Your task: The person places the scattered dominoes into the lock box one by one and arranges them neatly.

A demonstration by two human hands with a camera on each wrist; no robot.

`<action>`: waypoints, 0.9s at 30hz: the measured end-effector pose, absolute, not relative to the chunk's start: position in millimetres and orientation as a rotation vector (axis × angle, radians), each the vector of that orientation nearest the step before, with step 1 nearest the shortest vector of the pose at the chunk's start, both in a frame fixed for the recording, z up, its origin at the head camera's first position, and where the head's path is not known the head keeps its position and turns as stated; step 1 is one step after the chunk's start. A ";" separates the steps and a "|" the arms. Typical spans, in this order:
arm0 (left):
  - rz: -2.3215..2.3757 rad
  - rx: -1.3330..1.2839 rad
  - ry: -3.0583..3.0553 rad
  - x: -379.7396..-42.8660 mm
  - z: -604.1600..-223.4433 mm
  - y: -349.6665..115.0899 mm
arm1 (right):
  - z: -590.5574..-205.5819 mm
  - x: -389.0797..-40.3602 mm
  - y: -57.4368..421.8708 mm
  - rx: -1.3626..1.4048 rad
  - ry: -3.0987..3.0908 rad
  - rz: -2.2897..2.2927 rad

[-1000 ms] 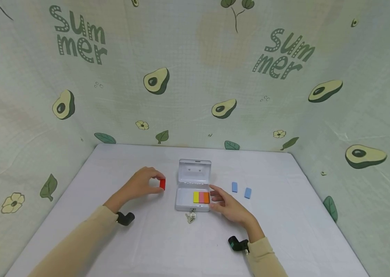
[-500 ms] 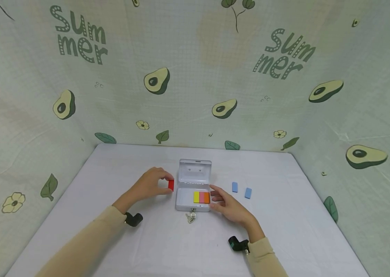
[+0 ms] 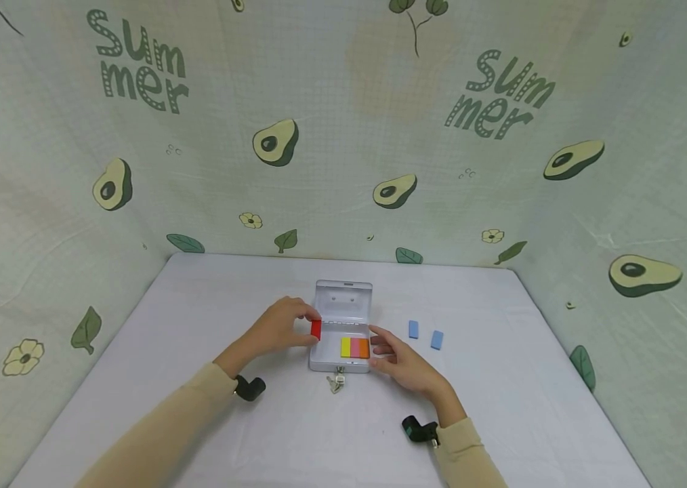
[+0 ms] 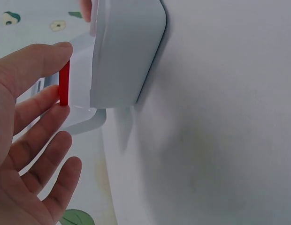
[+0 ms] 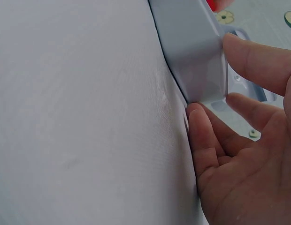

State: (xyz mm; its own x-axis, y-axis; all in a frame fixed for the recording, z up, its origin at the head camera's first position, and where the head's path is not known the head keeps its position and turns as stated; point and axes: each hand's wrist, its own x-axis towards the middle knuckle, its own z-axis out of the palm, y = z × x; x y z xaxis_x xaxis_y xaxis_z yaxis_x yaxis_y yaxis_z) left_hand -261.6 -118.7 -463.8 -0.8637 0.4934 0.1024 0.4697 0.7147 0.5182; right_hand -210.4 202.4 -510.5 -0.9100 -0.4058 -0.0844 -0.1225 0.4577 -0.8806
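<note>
My left hand (image 3: pixel 282 329) pinches a thin red rectangular block (image 3: pixel 316 330) between thumb and fingertips, upright above the left side of a small pale metal cash box (image 3: pixel 326 349). The left wrist view shows the red block (image 4: pixel 64 84) edge-on beside the box wall (image 4: pixel 126 56). The box lid (image 3: pixel 343 301) stands raised at the back. Inside, at the right, yellow (image 3: pixel 345 348), pink (image 3: pixel 354 348) and orange (image 3: pixel 364 348) blocks lie side by side. My right hand (image 3: pixel 404 362) rests against the box's right side, thumb and index fingertips touching its rim (image 5: pixel 226 70).
Two blue blocks (image 3: pixel 413 329) lie on the white tabletop (image 3: pixel 319 434) right of the box. Keys (image 3: pixel 335 383) hang from the lock at its front. A printed cloth (image 3: pixel 343 135) encloses the table's back and sides.
My left hand has moved right with the red block, from beside the box to over its left edge. The right hand and the box have stayed put.
</note>
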 end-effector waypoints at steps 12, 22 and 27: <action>0.844 0.849 2.857 -258.6 -469.9 -103.4 | -512.3 -210.7 202.9 -0.433 2.439 -1.416; 0.854 0.887 2.827 -259.6 -475.8 -94.8 | -509.9 -208.4 201.2 -0.390 2.419 -1.443; 0.853 0.905 2.817 -257.5 -475.6 -90.3 | -510.0 -208.6 201.4 -0.388 2.418 -1.440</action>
State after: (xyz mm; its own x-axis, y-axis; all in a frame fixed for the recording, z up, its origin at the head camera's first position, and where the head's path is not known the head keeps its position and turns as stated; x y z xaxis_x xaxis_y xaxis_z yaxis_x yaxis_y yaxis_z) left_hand -257.5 -90.3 -475.6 -0.8256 0.5543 0.1056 0.5198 0.6742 0.5247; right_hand -208.6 201.4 -510.0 -0.9186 -0.3774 -0.1171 -0.0767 0.4612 -0.8840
